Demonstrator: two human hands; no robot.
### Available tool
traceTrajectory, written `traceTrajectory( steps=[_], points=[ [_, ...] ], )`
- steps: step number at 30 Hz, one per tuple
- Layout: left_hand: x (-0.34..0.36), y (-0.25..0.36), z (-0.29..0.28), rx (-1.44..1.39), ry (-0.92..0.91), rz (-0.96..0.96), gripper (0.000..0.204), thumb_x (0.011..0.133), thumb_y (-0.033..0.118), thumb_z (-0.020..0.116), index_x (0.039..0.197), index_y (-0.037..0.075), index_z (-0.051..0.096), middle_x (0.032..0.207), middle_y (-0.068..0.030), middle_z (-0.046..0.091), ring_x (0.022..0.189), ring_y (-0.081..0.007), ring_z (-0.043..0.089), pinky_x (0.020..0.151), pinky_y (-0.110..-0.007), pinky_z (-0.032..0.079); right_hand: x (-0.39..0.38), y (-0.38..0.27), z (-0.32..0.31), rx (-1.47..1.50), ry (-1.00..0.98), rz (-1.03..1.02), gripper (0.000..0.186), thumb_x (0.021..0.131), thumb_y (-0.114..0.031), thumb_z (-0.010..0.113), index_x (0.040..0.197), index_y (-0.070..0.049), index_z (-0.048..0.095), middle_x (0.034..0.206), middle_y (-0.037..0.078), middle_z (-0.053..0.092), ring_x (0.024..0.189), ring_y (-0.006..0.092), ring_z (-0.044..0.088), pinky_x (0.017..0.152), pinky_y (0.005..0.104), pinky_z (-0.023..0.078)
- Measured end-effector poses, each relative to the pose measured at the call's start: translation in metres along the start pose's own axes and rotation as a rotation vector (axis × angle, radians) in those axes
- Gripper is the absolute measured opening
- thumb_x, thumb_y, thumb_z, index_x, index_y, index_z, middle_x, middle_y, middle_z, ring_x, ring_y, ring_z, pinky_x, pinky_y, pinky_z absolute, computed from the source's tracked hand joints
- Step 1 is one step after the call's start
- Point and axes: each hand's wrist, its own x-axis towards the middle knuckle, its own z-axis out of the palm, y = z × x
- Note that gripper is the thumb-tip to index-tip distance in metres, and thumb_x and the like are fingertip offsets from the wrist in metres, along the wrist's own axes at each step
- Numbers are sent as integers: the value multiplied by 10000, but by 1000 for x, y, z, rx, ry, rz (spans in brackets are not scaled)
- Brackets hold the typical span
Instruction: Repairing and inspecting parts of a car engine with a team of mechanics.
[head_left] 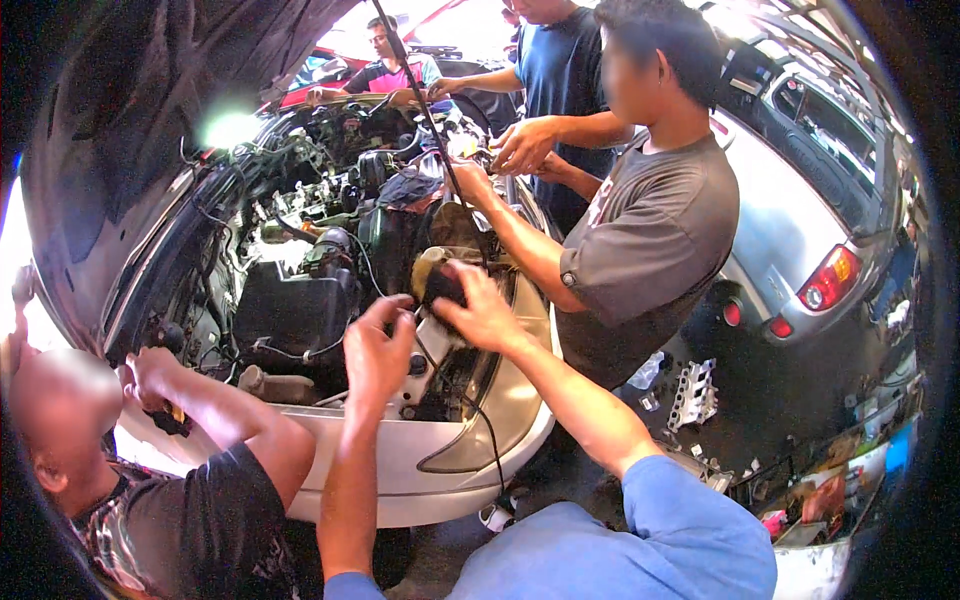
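Note:
Over the front corner of an open car engine bay (300,250), my right hand (482,312) grips a dark rounded object with a tan end (432,270); its kind is unclear. My left hand (378,352) is beside it, fingers curled in toward the thumb. Whether it pinches anything small cannot be made out. Below both hands lies the tan-tinted headlamp (490,400) in the pale bumper (400,455). A thin black cable (480,405) runs down over the headlamp from near my hands.
A person at left (200,480) reaches into the bay; a person at right (650,220) and others behind work over it. A thin hood prop rod (430,110) slants up. A metal engine part (692,395) lies on the floor, near a silver car (790,240).

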Motion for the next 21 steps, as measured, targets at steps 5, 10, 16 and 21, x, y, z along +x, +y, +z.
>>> traceTrajectory(
  steps=[5, 10, 16, 21],
  points=[
    [55, -3, 0, 47, -16, -55, 298, 900, 162, 618, 1135, 3, 712, 898, -183, 744, 813, -235, 726, 757, -356, 544, 12, 5, 22, -126, -50, -26, 569, 886, -451, 660, 1288, -50, 611, 1351, 182, 570, 1317, 357, 490, 1081, 505, 382],
    [98, -12, 14, 107, -44, 8, 297, 910, 152, 598, 1142, 1, 706, 897, -159, 747, 820, -204, 727, 760, -330, 554, 53, -3, 36, -34, -17, -34, 386, 906, -309, 640, 1165, -23, 621, 1146, 189, 646, 1125, 384, 606, 929, 509, 483],
    [124, -44, 17, 22, 42, -6, 251, 908, 42, 579, 1122, -28, 690, 971, -145, 744, 856, -182, 713, 800, -334, 556, 108, -11, 66, 266, -110, 4, 276, 894, -213, 640, 1110, -50, 585, 1016, 229, 680, 995, 440, 646, 820, 536, 523],
    [116, -58, 11, 224, 224, -75, 238, 900, 36, 578, 1100, -15, 696, 976, -151, 737, 866, -222, 713, 799, -345, 551, 144, -6, 102, 470, -114, 64, 278, 881, -204, 664, 1109, -46, 651, 990, 244, 703, 987, 417, 673, 832, 475, 539]
  ],
)
